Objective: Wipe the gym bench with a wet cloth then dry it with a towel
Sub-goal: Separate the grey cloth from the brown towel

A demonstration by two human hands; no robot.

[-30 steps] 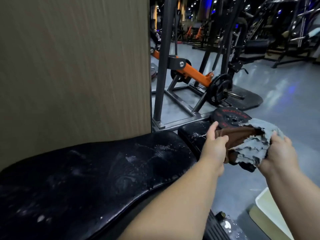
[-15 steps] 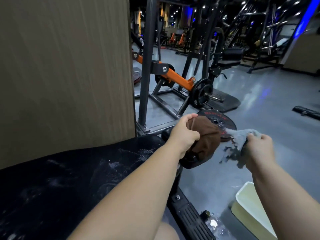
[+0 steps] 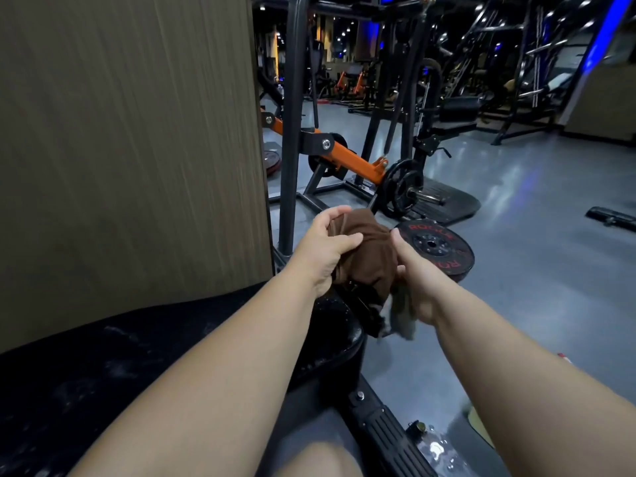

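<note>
Your bare knee (image 3: pixel 309 459) sits at the bottom edge, beside a ribbed black foot plate (image 3: pixel 385 425); to your left the gym bench (image 3: pixel 103 373) stretches out, its black pad flecked with pale smears and droplets; both of your forearms reach forward over its far end.

Your left hand (image 3: pixel 327 249) is curled round the left side of the brown towel (image 3: pixel 373 259), thumb pinching a fold against the fingers; your right hand (image 3: pixel 413 273) grips the towel's right side, thumb laid on top and fingers curled in; the towel is bunched between the two hands, in the air just past the bench end. The grey cloth (image 3: pixel 401 316) hangs in a ragged clump under your right palm, touching the towel's lower edge; how it is gripped there cannot be told.

Just beyond your right hand a black weight plate (image 3: pixel 440 246) with red lettering lies flat on the grey floor (image 3: pixel 550 270); a wood-grain panel (image 3: pixel 130 149) stands on your left; farther off is an orange-armed machine (image 3: pixel 354 163) carrying a black plate.
</note>
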